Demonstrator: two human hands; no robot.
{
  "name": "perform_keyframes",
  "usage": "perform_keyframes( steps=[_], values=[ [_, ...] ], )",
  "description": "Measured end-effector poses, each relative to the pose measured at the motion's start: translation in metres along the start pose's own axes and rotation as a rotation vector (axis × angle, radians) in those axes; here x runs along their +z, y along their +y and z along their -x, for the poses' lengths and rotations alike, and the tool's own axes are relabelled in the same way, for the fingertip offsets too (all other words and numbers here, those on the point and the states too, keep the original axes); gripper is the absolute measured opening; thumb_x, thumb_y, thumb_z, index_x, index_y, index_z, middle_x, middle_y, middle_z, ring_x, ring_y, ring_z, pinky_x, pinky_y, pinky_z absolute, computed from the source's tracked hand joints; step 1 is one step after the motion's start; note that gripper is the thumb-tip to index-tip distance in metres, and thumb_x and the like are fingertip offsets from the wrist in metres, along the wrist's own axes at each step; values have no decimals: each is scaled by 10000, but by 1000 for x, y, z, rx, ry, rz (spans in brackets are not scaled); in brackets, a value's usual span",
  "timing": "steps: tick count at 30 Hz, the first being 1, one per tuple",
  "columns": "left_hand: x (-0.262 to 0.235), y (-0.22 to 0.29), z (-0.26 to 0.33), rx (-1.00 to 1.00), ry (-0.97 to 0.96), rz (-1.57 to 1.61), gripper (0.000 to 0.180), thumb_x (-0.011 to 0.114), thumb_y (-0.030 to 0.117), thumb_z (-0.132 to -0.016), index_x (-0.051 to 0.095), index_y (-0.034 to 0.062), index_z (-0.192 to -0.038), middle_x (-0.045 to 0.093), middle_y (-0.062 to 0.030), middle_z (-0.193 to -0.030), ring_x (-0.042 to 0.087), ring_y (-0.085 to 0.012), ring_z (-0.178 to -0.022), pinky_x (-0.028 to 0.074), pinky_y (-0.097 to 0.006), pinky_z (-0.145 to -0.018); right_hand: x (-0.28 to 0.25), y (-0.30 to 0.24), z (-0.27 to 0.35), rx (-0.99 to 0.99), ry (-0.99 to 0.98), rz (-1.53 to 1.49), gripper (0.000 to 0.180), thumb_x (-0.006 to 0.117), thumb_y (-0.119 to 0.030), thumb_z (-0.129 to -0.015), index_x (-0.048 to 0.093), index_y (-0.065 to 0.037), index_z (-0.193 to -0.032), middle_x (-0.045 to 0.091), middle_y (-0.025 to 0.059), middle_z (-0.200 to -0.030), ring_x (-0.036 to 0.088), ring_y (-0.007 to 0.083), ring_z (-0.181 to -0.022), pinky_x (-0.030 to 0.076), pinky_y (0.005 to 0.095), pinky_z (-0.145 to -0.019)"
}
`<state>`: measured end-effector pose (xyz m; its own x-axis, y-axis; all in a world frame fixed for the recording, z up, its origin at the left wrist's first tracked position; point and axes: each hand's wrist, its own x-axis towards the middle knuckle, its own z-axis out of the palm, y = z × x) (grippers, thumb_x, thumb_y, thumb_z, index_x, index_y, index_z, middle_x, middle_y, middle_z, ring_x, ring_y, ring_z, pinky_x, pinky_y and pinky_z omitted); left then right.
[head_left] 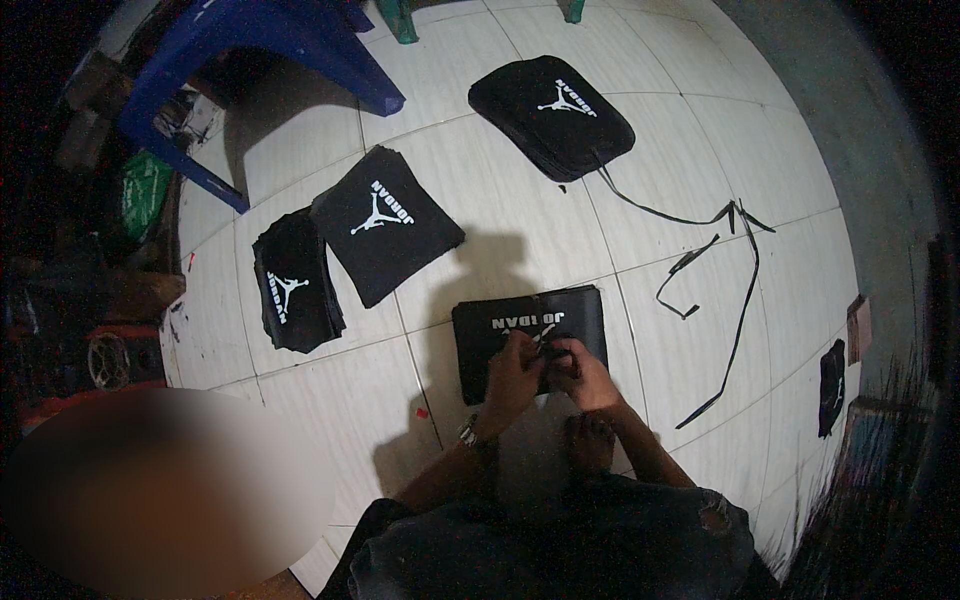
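Note:
In front of me on the tiled floor lies a stack of black fabric panels (584, 312) with a white print on top. Over its near half, my left hand (514, 368) and my right hand (584, 380) come close together, the fingers of both closed in a pinch. Something small and dark shows between the fingertips, too hidden to name. A watch or bracelet (468, 431) is on my left wrist. Farther left are a squarish stack of black panels (372, 260) and a narrower stack (308, 325), both with white prints.
A rounded stack of black pieces (520, 110) lies at the far side. From it a thin black strip (738, 340) trails across the tiles on the right. A blue plastic stool (270, 50) stands far left. Another black printed piece (831, 390) is near the right wall.

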<state>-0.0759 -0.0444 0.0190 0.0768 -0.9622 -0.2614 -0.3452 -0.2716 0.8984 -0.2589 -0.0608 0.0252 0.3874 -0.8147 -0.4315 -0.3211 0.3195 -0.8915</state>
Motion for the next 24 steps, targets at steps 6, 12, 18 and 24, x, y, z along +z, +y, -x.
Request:
perform_keyframes(
  steps=[6,12,18,24],
  values=[
    [-30,18,5,94,-60,-33,297,691,34,-911,532,34,-1162,723,-190,-893,743,-344,-842,569,-430,-743,-35,-8,12,-17,301,284,173,579,104,-929,640,35,-1075,670,103,-977,637,152,-831,546,320,-780],
    [-17,45,12,146,-319,-107,274,643,76,-950,546,13,-1199,717,-223,-1024,709,-442,-893,566,-491,-786,-3,-1,6,-290,261,460,302,573,28,-909,652,5,-1200,685,239,-1095,683,409,-1044,536,417,-922],
    [-49,21,18,54,-26,-280,322,649,146,-967,579,-13,-1238,667,-251,-1146,663,-428,-1061,529,-522,-856,-14,-17,-9,-329,404,794,282,646,-74,-919,668,-14,-1193,680,246,-1154,660,415,-1068,505,466,-938],
    [-108,-20,23,219,424,-381,320,691,168,-958,609,-21,-1203,652,-214,-1112,648,-372,-994,526,-459,-887,-69,-50,-3,-328,854,691,234,675,-157,-951,679,-6,-1130,687,198,-1127,645,358,-1030,495,454,-922]
  ],
)
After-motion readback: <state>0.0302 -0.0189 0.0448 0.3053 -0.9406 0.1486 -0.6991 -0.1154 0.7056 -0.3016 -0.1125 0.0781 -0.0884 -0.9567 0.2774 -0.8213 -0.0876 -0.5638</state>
